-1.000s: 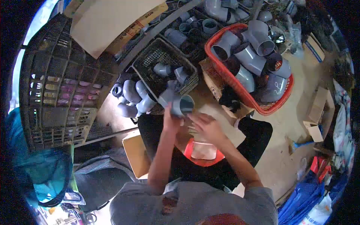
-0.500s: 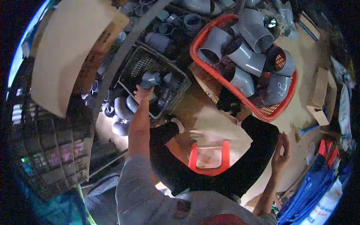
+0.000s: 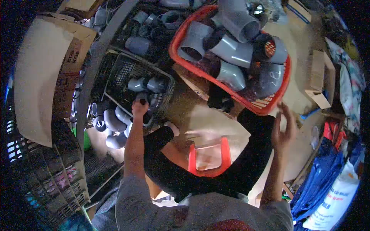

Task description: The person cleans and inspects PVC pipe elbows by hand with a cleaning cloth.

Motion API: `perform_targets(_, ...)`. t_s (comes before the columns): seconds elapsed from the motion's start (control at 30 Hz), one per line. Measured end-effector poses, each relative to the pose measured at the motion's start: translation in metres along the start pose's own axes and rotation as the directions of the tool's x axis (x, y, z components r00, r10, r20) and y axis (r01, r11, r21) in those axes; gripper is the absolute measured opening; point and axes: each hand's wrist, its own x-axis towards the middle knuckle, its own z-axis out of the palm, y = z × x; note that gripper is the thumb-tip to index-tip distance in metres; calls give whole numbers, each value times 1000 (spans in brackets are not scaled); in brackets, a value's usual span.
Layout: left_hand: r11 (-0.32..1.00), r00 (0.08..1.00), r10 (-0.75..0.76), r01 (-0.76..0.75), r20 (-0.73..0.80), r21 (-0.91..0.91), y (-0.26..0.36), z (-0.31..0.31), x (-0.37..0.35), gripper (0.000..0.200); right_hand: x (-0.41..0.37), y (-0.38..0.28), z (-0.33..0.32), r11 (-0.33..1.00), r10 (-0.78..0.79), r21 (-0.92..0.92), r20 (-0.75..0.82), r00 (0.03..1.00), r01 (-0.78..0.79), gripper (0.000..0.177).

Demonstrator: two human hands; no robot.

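Observation:
My left hand is at the near side of a dark plastic crate. Its fingers close around a small dark grey pipe fitting, partly hidden by the hand. Just beyond lie two grey pipe elbows inside the crate. On the other side, my right hand is raised above my knee with fingers apart and nothing in it. It is nearest to the corner of a red basket heaped with large grey pipe elbows.
Behind the dark crate stands another crate of grey fittings. More grey elbows lie on the floor at its left. A red stool is between my legs. Cardboard rises at left; blue sacks lie at right.
My left hand has let go of a grey elbow in the crate and moved nearer to me, onto another fitting. My right hand has risen toward the red basket, and the view has shifted.

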Motion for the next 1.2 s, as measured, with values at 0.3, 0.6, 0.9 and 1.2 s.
perform_targets(0.3, 962, 991, -24, -12, -129, -272, 186, -115, -84, 43, 95, 11, 75, 839, 272, -471, -73, 960, -273, 106)
perform_targets(0.6, 707, 991, -132, 109, 22, -699, 285, -153, -206, 27, 67, 8, 46, 979, 196, -27, -129, 972, -201, 103)
perform_targets(0.9, 338, 979, 188, 16, 84, -941, 354, -193, -233, 38, 19, -56, -11, 811, 3, 582, -113, 994, 64, 105)
perform_targets(1.2, 56, 834, 536, 115, 128, -992, 360, -226, -233, 119, -38, -95, 34, 625, -469, 692, 703, 534, -361, 113)
